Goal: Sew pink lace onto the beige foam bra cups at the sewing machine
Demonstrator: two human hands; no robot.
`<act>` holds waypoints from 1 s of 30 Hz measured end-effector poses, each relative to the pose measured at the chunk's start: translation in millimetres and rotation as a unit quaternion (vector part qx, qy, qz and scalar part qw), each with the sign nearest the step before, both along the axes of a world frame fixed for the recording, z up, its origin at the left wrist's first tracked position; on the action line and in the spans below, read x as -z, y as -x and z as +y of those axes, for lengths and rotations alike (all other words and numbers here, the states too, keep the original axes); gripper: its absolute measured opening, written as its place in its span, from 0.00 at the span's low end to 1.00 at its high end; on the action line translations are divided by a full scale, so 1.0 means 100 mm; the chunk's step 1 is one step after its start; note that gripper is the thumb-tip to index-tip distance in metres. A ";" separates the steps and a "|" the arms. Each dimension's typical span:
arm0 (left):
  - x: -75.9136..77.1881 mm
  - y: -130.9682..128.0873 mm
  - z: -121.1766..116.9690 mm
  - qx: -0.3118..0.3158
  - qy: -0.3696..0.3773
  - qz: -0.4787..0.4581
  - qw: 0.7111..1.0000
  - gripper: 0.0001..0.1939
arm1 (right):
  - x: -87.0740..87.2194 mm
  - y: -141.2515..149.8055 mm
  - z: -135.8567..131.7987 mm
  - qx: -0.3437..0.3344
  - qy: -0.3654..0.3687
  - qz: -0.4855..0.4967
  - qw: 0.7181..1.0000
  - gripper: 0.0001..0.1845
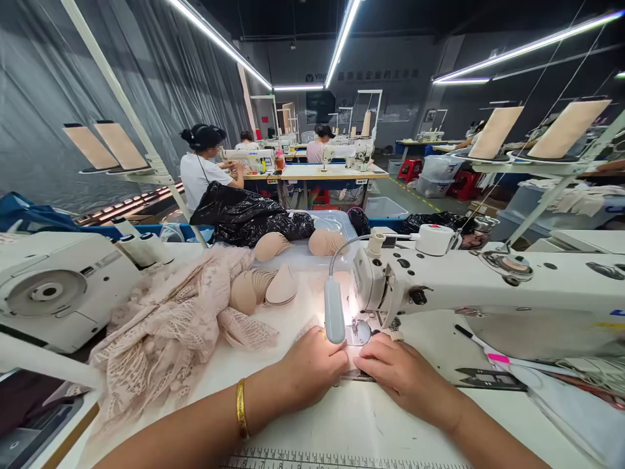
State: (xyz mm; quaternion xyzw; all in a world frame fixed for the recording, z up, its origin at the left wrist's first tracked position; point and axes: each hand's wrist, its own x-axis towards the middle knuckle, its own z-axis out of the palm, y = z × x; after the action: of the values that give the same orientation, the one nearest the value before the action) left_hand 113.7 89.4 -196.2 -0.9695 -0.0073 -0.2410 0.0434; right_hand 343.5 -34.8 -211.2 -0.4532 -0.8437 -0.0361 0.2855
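The fabric (352, 357) between left hand (312, 365) and right hand (403, 370) is pale pink; I see blush openwork lace (176, 319) to the left hand's left, beige cup pads (280, 286) beyond that hand, a white sewing machine (463, 268) past the right.

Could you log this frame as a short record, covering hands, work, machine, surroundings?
Left hand: near needle area; gold bracelet on wrist
Right hand: opposite, across needle area
Between hands: pale material, mostly hidden
Machine: white sewing machine, lamp lit
Left side: heaped lace
Right side: black snips
Background: person in white top at another machine
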 end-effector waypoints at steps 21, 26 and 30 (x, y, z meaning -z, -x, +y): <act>0.07 -0.02 -0.07 -0.028 0.025 -0.024 0.999 0.10 | -0.02 -0.04 -0.04 0.004 0.075 0.000 0.997 0.19; 0.08 -0.07 -0.02 -0.004 0.040 -0.032 0.999 0.12 | -0.02 -0.04 -0.03 -0.015 0.068 0.025 0.997 0.23; 0.05 -0.11 0.10 -0.004 0.035 0.001 0.999 0.14 | -0.02 -0.04 0.01 -0.006 0.059 0.026 0.998 0.22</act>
State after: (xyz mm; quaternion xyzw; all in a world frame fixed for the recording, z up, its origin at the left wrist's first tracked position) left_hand 124.6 99.5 -201.5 -0.9706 -0.0191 -0.2399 0.0104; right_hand 347.3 -34.1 -209.3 -0.4647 -0.8394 0.0271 0.2807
